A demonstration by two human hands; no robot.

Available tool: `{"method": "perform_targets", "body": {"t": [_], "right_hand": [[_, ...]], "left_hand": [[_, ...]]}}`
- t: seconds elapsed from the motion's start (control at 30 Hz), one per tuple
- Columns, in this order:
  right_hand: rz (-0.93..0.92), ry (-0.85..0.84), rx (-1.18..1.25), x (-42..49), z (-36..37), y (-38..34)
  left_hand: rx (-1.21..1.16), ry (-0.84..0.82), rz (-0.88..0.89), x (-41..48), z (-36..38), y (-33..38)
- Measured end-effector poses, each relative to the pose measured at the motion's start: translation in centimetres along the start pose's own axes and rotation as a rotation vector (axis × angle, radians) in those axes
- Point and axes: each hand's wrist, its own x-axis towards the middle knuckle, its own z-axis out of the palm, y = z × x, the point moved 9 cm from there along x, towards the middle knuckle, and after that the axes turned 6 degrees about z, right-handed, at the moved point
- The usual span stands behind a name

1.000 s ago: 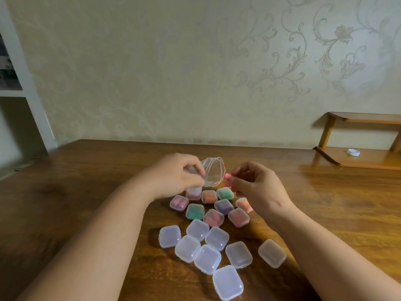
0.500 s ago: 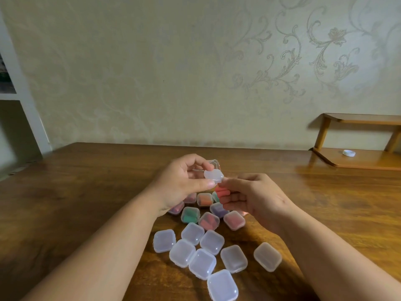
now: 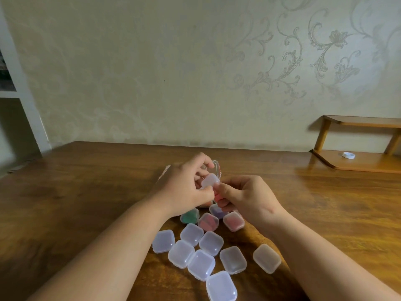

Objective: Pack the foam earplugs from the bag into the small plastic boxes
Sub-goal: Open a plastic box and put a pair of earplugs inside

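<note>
Currently both hands meet just above the table. Left hand: thumb and fingers curled, pinching a small clear box. Right hand: fingers curled, pinching a pink-red earplug just under that box. Bag: a clear edge shows behind the left hand. Filled boxes lie beneath the hands, and empty boxes cluster nearer the camera.

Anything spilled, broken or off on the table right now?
Nothing stands out. Empty boxes and filled boxes lie in a loose cluster on the table; left hand and right hand hold one box above them.
</note>
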Motion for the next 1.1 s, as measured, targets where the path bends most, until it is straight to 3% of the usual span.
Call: {"method": "perform_targets", "body": {"t": [0.17,0.37,0.47,0.6,0.87,1.1], "right_hand": [[0.074,0.094,-0.008,0.4,-1.2,1.0],[0.101,0.11,0.054,0.5,-1.4,1.3],[0.092,0.126,0.09,0.5,-1.7,1.1],[-0.03,0.302,0.146,0.5,-3.9,0.1],[-0.279,0.434,0.011,-0.9,-3.9,-2.2],[-0.314,0.384,-0.142,-1.0,-2.5,-2.5]], "left_hand": [[-0.085,0.071,-0.044,0.1,-1.0,0.3],[-0.212,-0.009,-0.171,0.0,0.1,-1.2],[-0.16,0.018,-0.173,-0.1,-0.3,-1.4],[-0.088,0.059,-0.217,0.0,-0.4,-1.7],[-0.006,0.033,-0.252,0.2,-0.1,-1.4],[-0.074,0.053,-0.27,0.2,0.4,-1.6]]}}
